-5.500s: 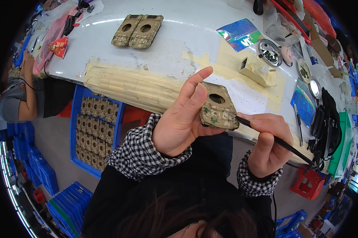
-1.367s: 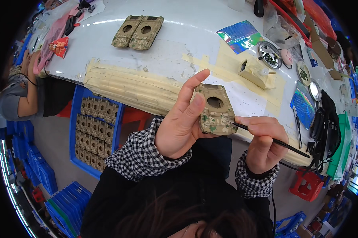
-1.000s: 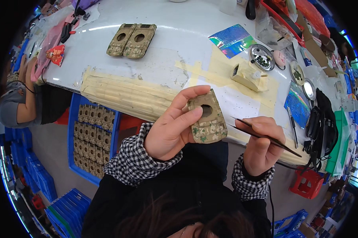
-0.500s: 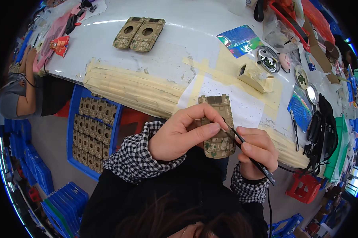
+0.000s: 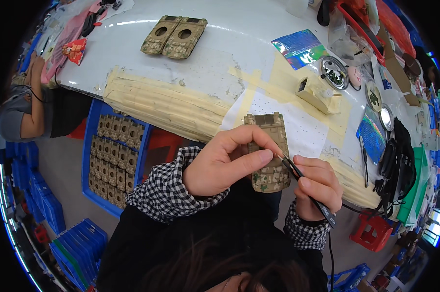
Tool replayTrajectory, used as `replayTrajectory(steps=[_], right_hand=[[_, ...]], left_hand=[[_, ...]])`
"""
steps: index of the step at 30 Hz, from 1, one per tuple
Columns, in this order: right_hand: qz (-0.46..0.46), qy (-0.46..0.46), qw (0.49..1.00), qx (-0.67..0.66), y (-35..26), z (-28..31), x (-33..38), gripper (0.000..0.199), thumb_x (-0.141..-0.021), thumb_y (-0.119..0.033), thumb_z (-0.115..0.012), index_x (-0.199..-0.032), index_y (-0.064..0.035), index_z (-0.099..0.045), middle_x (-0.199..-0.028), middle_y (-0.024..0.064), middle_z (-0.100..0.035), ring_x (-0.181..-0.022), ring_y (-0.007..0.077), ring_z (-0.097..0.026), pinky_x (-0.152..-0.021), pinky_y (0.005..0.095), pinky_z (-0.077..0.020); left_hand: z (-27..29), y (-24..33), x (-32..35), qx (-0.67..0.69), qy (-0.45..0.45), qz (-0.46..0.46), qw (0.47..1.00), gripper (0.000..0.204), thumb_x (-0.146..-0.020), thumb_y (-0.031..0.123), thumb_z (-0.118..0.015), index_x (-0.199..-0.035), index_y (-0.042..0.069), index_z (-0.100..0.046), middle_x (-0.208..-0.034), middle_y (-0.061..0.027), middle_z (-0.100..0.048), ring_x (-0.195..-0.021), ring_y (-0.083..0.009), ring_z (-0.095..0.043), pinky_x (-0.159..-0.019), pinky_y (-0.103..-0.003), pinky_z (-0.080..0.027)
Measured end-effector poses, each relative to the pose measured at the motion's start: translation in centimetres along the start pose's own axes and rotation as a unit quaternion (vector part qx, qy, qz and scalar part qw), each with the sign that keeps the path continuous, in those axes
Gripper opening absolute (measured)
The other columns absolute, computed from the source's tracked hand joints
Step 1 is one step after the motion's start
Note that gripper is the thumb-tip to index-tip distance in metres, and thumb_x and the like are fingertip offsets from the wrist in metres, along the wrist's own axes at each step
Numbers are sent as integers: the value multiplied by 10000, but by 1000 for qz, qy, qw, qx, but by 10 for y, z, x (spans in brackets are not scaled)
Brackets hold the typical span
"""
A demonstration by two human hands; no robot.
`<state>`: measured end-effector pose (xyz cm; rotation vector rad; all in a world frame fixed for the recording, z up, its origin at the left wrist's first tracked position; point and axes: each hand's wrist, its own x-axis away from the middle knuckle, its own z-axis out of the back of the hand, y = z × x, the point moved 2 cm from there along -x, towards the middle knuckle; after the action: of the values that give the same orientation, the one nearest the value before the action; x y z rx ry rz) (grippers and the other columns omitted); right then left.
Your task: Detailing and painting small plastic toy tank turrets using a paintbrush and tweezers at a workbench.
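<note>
My left hand [image 5: 234, 158] grips a camouflage-painted model tank hull [image 5: 270, 181] at the table's near edge, its lower fingers hidden by the hull. The thumb and index finger of that hand come together over the hull's middle, at the tips of black tweezers [image 5: 317, 200]. My right hand [image 5: 318, 189] is closed around these tweezers, which slant down to the right. Whether a small part sits between their tips, I cannot make out. Two more camouflage hulls [image 5: 174, 37], each with a round hole, lie side by side farther back on the table.
A white sheet with tiny dark specks [image 5: 305, 129] lies beyond the hull. Right of it stand a tape-wrapped block [image 5: 319, 95] and a round metal dish of small dark parts [image 5: 334, 73]. A blue crate [image 5: 87, 160] of hulls is at left. Another person's arm [image 5: 32, 114] shows far left.
The view has shifted slightly, so the table things sit a little differently. Both hands keep nearly the same pose, and the tweezers stay at the left fingertips.
</note>
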<state>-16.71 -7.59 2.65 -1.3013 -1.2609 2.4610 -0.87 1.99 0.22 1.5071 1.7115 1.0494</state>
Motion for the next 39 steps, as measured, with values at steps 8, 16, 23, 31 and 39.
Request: replayTrajectory(steps=[8,16,23,31,39], right_hand=[[14,-5,1000,7,-2,-3,-1,192,-748,-69,-719,-923,-33,-648,-885,145,-654,-863,307,-655,-741,353,-554],[4,126,991,35,5,23,18,286,-882,-309,-599,-976,-40,-584,-807,150,-651,-744,283,-652,-720,407,-553],[-36,166,984,53,16,25,31,305,-898,-293,-592,-1003,-7,-575,-734,169,-654,-664,247,-631,-618,318,-491],[-26,170,983,66,19,23,30,331,-959,-305,-471,-1050,9,-523,-738,226,-624,-609,243,-600,-581,306,-470],[-63,193,977,65,16,28,37,293,-954,-284,-481,-962,8,-500,-788,225,-624,-651,233,-600,-634,320,-495]], left_hand=[[5,-2,0,-62,-7,-17,998,147,-949,157,-504,-970,18,-546,-1228,-169,-530,-1102,-171,-530,-902,-306,-439],[65,58,38,-166,145,-171,960,123,-957,124,-452,-912,14,-482,-1322,-279,-417,-1037,-307,-602,-861,-397,-520],[83,102,116,-539,204,22,817,85,-868,77,-598,-851,-2,-570,-1093,-127,-556,-893,-171,-573,-826,-284,-423],[105,75,139,-526,244,103,808,92,-796,92,-662,-843,19,-629,-889,-77,-557,-809,-160,-508,-708,-272,-396],[112,64,136,-527,227,118,810,71,-819,101,-637,-833,32,-635,-798,-50,-649,-786,-150,-511,-786,-305,-381]])
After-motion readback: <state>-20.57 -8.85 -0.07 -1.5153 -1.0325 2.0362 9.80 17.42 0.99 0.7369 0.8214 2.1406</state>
